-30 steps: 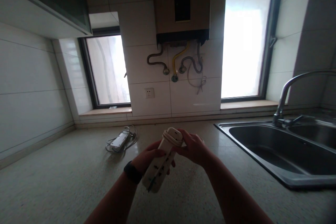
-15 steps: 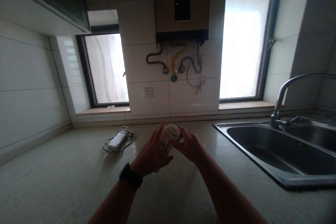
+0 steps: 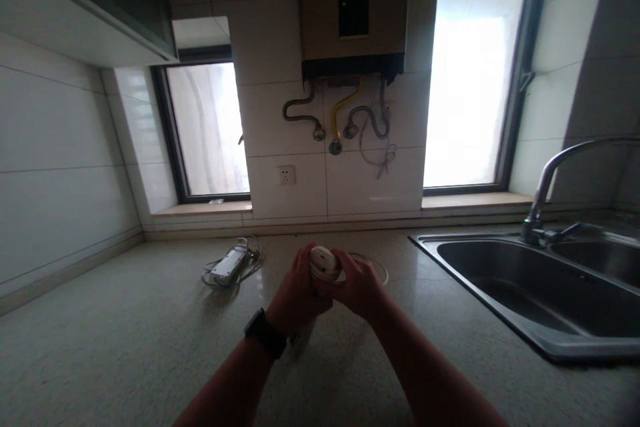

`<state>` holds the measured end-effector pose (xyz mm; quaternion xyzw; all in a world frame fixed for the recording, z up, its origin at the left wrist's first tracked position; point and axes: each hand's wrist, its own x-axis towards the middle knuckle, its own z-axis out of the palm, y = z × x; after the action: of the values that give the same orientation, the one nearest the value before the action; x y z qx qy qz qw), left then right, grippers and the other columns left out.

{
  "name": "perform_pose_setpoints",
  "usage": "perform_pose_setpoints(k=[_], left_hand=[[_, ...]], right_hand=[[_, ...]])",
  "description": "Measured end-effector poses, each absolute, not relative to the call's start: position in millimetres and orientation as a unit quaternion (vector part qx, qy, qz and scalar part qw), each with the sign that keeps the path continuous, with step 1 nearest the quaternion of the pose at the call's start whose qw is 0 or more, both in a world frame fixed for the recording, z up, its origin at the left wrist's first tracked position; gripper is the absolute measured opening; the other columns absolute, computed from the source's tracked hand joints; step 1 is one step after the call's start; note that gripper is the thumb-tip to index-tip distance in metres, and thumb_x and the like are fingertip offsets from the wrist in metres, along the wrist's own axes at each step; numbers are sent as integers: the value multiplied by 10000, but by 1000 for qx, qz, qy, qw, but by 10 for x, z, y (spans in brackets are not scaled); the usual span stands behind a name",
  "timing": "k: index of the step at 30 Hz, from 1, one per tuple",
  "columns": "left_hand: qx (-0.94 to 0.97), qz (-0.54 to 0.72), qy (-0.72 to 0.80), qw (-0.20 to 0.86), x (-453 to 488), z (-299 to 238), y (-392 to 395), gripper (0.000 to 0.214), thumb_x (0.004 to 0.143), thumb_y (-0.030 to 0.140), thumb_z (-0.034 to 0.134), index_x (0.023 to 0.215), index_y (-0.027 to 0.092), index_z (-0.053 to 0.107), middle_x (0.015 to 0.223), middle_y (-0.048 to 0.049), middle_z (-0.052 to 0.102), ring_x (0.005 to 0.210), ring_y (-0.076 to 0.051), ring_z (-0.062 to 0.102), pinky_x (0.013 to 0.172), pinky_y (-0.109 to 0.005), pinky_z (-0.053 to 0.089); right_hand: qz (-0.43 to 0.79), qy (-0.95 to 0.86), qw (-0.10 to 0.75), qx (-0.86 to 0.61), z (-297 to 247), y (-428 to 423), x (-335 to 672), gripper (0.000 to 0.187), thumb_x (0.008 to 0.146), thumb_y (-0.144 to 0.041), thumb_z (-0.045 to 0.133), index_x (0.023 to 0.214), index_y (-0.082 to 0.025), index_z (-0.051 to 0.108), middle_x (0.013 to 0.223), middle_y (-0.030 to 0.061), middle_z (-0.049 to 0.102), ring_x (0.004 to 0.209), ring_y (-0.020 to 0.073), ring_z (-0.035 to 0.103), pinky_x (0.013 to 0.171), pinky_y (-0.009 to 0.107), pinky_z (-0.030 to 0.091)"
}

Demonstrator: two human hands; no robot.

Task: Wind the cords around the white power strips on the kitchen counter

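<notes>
A white power strip [image 3: 323,257] is held upright above the counter, its top end showing between my hands and its lower end below my left wrist. My left hand [image 3: 299,299] is wrapped round its body. White cord [image 3: 384,271] lies in turns near the strip's top, and a loose loop of it curves out behind my right hand [image 3: 361,285]. The fingers of that hand are closed at the strip's right side on the cord; the exact grip is partly hidden. On the counter to the left lies another white power strip [image 3: 231,265] with grey cord around it.
The speckled counter [image 3: 125,340] runs up to a tiled wall with a socket [image 3: 287,175]. At the right is a steel sink [image 3: 500,293] with a faucet [image 3: 537,207]. A water heater [image 3: 353,20] with hoses hangs above, between two windows.
Both hands have closed in around the strip, and my left hand now covers the socket face seen earlier. A loop of cord has come into sight behind my right hand. The view shifted slightly.
</notes>
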<state>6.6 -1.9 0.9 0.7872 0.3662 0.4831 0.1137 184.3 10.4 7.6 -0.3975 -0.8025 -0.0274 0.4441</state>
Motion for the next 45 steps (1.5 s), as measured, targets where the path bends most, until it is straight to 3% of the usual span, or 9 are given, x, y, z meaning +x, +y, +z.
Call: perform_pose_setpoints(k=[8,15,24,27,31,33,36,38,45], left_hand=[[775,505,361,118,43,31,-13,803,618,133,715,1340,180,366,1225,-130,528,1107,-286,575,958,-447,486],[764,519,367,107,32,44,-28,753,645,163,732,1313,182,385,1196,-120,532,1072,-273,580,936,-434,491],[762,519,363,133,36,28,-9,733,628,119,715,1290,173,406,1159,-102,551,1049,-253,569,924,-412,475],[754,531,344,178,12,26,27,677,666,122,708,1274,172,415,1145,-94,567,1018,-231,576,905,-387,476],[716,541,304,320,-61,46,56,648,710,114,684,1291,184,405,1138,-74,604,1018,-210,590,893,-346,475],[698,538,296,369,-89,62,44,651,718,117,691,1304,187,418,1151,-69,616,1030,-210,588,892,-333,467],[677,536,277,421,-99,60,10,670,708,124,716,1321,197,456,1196,-72,623,1066,-224,584,903,-327,455],[661,535,257,460,-92,33,-6,704,693,127,735,1339,222,471,1217,-67,625,1071,-231,591,902,-327,456],[619,499,181,580,-45,-32,-46,799,653,107,768,1360,314,458,1140,-39,639,727,-127,630,672,-261,497]], right_hand=[[6,-786,473,-398,82,72,1753,519,817,-497,711,1221,-208,559,972,81,769,864,250,739,731,309,525],[-33,-781,438,-444,40,88,1716,405,866,-606,617,880,-203,595,773,78,738,726,244,714,625,282,435],[-55,-773,394,-493,48,85,1684,437,874,-631,603,842,-196,631,752,101,743,694,243,700,598,287,361],[-4,-784,403,-471,87,80,1715,400,878,-591,619,878,-193,658,755,79,734,683,222,681,594,278,363],[112,-833,412,-351,126,117,1839,350,943,-465,582,1153,-195,661,876,55,732,779,181,666,682,263,420],[190,-833,414,-315,116,152,1892,362,962,-427,561,1235,-200,632,828,23,693,723,145,616,661,248,417],[305,-810,417,-278,81,193,1920,393,954,-448,573,1237,-178,604,727,-14,606,634,116,522,592,230,386],[363,-796,424,-236,67,201,1921,438,931,-485,607,1238,-176,563,796,3,617,698,126,547,632,241,416],[479,-766,409,-131,50,197,1945,652,866,-456,726,1354,-265,339,1091,54,602,957,179,611,802,304,493]])
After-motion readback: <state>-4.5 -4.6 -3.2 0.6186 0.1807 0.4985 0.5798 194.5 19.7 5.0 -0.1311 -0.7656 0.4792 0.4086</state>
